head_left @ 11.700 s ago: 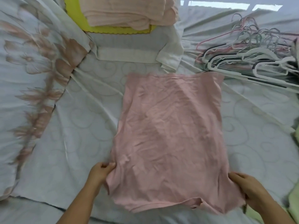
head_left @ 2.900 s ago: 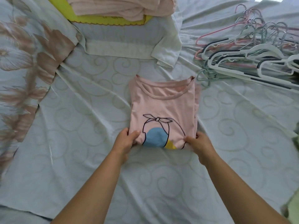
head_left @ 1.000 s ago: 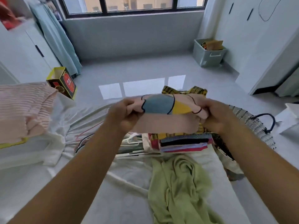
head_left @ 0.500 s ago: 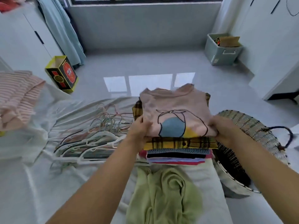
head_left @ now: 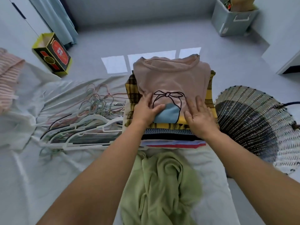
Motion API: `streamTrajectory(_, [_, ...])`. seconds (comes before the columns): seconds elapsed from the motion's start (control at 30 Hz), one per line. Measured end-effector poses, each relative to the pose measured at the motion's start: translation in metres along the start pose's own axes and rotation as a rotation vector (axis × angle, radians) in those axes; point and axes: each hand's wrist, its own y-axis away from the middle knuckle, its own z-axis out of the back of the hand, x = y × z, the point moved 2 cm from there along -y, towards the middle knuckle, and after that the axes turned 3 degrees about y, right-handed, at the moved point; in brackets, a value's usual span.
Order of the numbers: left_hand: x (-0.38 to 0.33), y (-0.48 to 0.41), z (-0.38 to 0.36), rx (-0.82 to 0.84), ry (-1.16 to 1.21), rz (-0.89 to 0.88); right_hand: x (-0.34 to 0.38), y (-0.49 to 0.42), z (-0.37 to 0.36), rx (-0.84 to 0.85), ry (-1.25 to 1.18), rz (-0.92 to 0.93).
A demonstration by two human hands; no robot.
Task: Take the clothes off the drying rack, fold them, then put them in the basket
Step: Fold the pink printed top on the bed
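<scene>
The bed [head_left: 40,168] is covered with a white sheet. At its far edge stands a stack of folded clothes [head_left: 170,135]. A pile of hangers [head_left: 84,125] lies just left of the stack, and an unfolded green garment [head_left: 162,184] lies crumpled in front of it.

Left grip [head_left: 146,111] and right grip [head_left: 200,118] bare, forearms [head_left: 103,169] bare.

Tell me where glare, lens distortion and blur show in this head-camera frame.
Head view: window light glares off the glossy grey floor just behind the folded pink T-shirt; the wide lens bends and stretches the woven basket at the right edge; the left hand and right hand on the shirt look fairly sharp, while the frame's corners look softer.
</scene>
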Motion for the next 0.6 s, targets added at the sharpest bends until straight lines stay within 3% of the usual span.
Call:
streamTrajectory(0.2, [-0.005,-0.008,0.008,0.034,0.126,0.075,0.001,-0.009,0.015,0.037,-0.009,0.024])
streamTrajectory(0.3, [-0.002,0.020,0.026,-0.105,0.304,0.000,0.005,0.002,0.012,-0.024,-0.032,0.031])
streamTrajectory(0.4, [0.034,0.065,0.042,-0.461,0.342,-0.008,0.005,0.034,0.012,-0.405,-0.208,0.098])
streamTrajectory(0.47, [0.089,0.108,0.033,-0.448,0.211,0.228,0.002,0.072,-0.011,-0.621,-0.318,0.090])
streamTrajectory(0.53, [0.149,0.160,0.009,-0.193,0.002,0.547,-0.010,0.108,-0.064,-0.487,-0.456,-0.072])
streamTrajectory(0.6, [0.185,0.203,-0.014,-0.004,-0.088,0.703,-0.021,0.133,-0.120,-0.127,-0.594,-0.346])
